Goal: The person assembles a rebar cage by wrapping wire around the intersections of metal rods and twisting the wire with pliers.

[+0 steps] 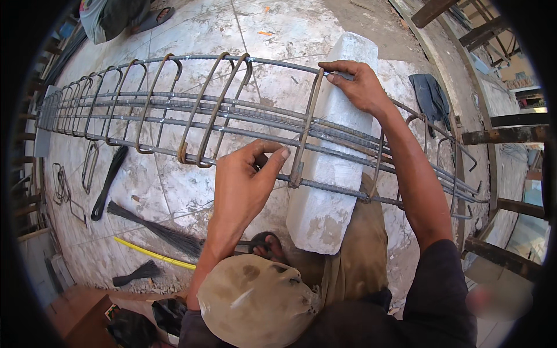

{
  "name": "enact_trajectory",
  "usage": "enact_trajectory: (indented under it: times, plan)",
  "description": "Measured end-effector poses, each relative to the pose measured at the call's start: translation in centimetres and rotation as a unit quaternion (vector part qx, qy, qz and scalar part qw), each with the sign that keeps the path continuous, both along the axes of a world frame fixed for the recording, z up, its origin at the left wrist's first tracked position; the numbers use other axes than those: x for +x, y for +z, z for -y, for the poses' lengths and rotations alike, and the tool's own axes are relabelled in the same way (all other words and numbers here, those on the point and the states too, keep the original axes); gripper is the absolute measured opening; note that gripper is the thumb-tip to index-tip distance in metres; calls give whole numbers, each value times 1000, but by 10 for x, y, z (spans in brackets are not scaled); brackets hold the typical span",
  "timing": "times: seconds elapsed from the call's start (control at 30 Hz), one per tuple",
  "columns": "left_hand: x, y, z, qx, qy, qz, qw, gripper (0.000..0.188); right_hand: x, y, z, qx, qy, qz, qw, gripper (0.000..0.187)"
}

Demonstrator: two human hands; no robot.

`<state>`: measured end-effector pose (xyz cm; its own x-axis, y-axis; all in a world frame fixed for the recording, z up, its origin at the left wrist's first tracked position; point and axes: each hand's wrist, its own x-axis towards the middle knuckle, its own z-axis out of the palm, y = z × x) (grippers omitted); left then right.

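Note:
A long reinforcing-bar cage (226,107) of ribbed steel rods with rectangular stirrups runs left to right in front of me. Its right part rests across a whitish block (331,214). My right hand (360,87) pinches the upper corner of a stirrup (307,127) between thumb and fingers, at the far rod over the block. Beside that stirrup's lower part, my left hand (246,177) is at the near rods. Its thumb and forefinger come together with the other fingers curled; whatever they hold, if anything, cannot be made out.
Bundles of dark tie wire (156,229) and a yellow strip (154,253) lie on the dusty tiles, with loose stirrups (90,168) at left. A dark folded item (429,98) lies at right near timber beams (507,135). Another person's sandalled foot (154,20) shows at far left.

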<state>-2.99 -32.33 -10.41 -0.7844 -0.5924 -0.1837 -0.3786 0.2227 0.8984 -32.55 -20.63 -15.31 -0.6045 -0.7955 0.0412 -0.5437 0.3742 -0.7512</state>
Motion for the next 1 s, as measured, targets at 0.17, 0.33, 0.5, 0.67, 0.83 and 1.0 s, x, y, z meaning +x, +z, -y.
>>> enact_trajectory:
  times: [0.17, 0.33, 0.5, 0.67, 0.83, 1.0]
  plan:
    - [41, -31, -28, 27, -8, 9, 1000, 28, -1, -2, 3, 9, 9, -2, 1000, 32]
    - [53, -65, -56, 33, 130, -44, 990, 36, -3, -4, 1, 11, 6, -8, 1000, 33]
    - [57, -102, -64, 19, 77, -125, 989, 30, 1, 1, 5, 28, 12, -18, 999, 33]
    - [55, -109, -68, 29, 75, -153, 985, 25, -2, -1, 5, 14, 6, -8, 1000, 34]
    - [55, -109, -62, 40, 60, -154, 985, 24, 2, 2, 5, 23, 6, 12, 1000, 35]
    - [53, -101, -49, 15, 12, -128, 992, 21, 1, 4, 4, 37, -2, 13, 999, 36]
